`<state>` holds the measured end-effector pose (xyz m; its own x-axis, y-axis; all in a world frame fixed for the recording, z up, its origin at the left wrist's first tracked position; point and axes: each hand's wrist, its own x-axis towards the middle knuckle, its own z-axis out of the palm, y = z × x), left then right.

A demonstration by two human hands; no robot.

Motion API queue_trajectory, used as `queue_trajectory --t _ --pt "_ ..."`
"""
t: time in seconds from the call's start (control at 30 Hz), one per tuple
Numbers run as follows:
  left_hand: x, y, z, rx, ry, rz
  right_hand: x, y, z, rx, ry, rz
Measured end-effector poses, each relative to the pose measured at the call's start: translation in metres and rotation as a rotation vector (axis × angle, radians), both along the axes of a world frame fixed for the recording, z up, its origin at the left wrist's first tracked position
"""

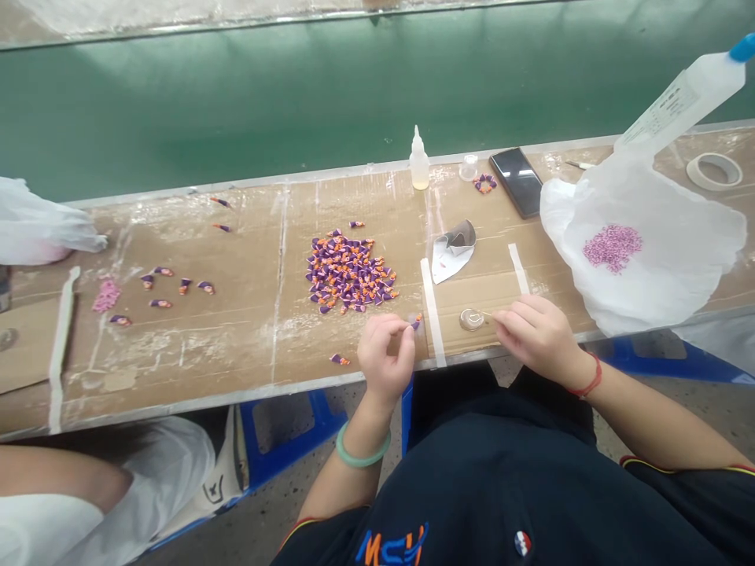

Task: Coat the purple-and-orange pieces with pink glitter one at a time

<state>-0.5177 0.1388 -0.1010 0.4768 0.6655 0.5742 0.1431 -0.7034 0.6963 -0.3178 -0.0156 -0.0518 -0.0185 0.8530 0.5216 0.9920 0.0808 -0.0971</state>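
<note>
Between the thumb and forefinger of my left hand [386, 352] is a small purple-and-orange figurine [417, 321]. My right hand [534, 334] pinches a thin toothpick-like stick [488, 315]. Its tip reaches a small round puddle of clear, glue-like liquid [471, 318] on a cardboard piece [472, 289]. Left of my hands lies a heap of similar figurines [348, 271], and a single loose figurine [340, 359] rests near the table's front edge. A white leaf-shaped piece of paper [449, 261] with a curled grey strip [463, 236] sits just beyond the cardboard.
A dropper bottle [419, 161], a phone [519, 182] and a ring of figurines [484, 184] are along the back. On the right are a white plastic bag [666, 275] with pink bits, a large bottle [678, 102] and a tape roll [714, 171]. Another person sits at left.
</note>
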Motion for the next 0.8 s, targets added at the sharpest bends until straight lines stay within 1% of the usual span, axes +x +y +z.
queue_trajectory --t 0.23,0.53,0.8 --pt "0.0003 -0.0002 0.0005 0.006 0.001 -0.003 -0.0002 -0.0020 -0.0010 0.002 0.008 0.000" --pt "-0.0006 -0.0007 0.0010 -0.014 0.031 0.027 0.0008 0.0042 -0.0020 0.002 -0.027 0.016" --pt "-0.0011 -0.0016 0.0016 -0.032 0.054 0.038 0.0016 0.0035 -0.0035 0.072 -0.010 -0.015"
